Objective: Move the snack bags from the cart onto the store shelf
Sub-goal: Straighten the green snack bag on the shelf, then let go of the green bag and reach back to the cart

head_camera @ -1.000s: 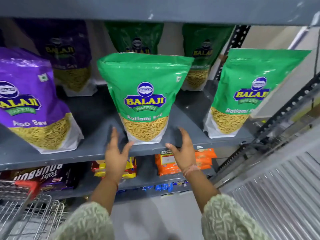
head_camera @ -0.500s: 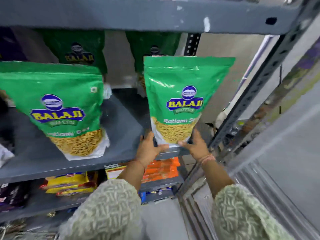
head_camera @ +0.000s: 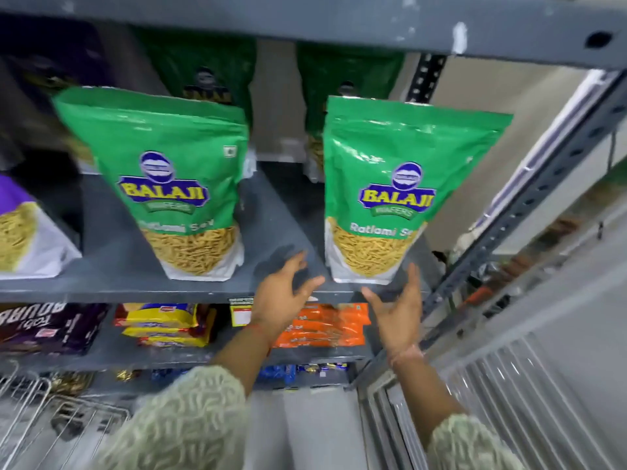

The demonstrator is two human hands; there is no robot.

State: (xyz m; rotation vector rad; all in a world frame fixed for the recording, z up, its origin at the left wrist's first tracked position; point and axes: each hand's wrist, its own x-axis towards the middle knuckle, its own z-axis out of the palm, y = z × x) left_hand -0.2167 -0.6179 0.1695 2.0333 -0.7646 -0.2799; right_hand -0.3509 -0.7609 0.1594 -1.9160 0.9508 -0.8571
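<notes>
Two green Balaji Ratlami Sev bags stand upright at the front of the grey shelf (head_camera: 278, 228): one in the middle (head_camera: 169, 184), one at the right end (head_camera: 393, 198). My left hand (head_camera: 283, 293) hovers open just left of the right bag's base, fingers spread, not touching it. My right hand (head_camera: 398, 310) is open below that bag's right corner, also apart from it. A purple Balaji bag (head_camera: 23, 232) stands at the far left. More green bags (head_camera: 203, 72) stand in the back row. The wire cart (head_camera: 51, 422) is at the bottom left.
The shelf above (head_camera: 305, 18) overhangs the bags. A perforated upright post (head_camera: 529, 205) bounds the shelf on the right, with a ribbed metal panel (head_camera: 543, 385) beyond. The lower shelf holds yellow packs (head_camera: 163, 323), orange packs (head_camera: 322, 327) and dark biscuit packs (head_camera: 44, 327).
Both hands have let go of the right green bag and pulled back a little from its base. The view has shifted left, bringing the middle bag and the cart into sight.
</notes>
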